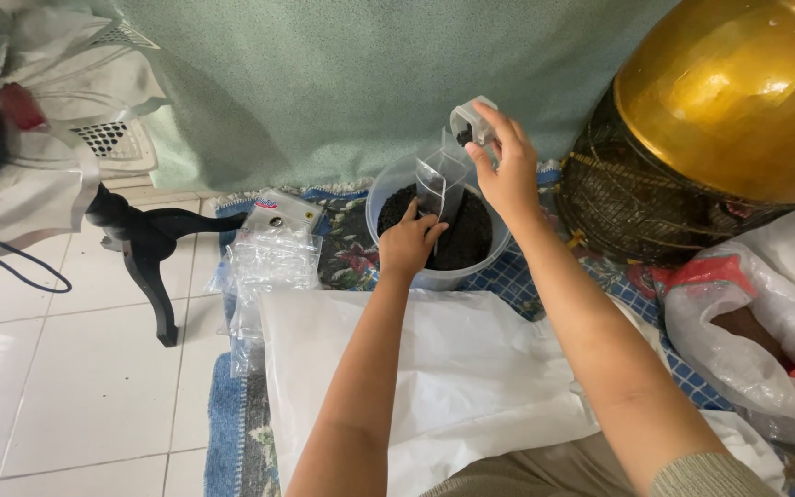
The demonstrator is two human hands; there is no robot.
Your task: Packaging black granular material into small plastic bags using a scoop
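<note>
Our two hands work over a bowl of dark bits.

Our left hand (409, 241) holds a small clear bag (440, 181) open above the clear round bowl (388, 189), which is full of tiny black bits (467, 241). Our right hand (506, 166) tips a little clear cup (471, 122) over the top of the bag. A stack of clear bags (271, 253) lies just beside the bowl. A big white sheet (453, 368) lies near us. A shiny gold dome (738, 92) sits to the right.
</note>
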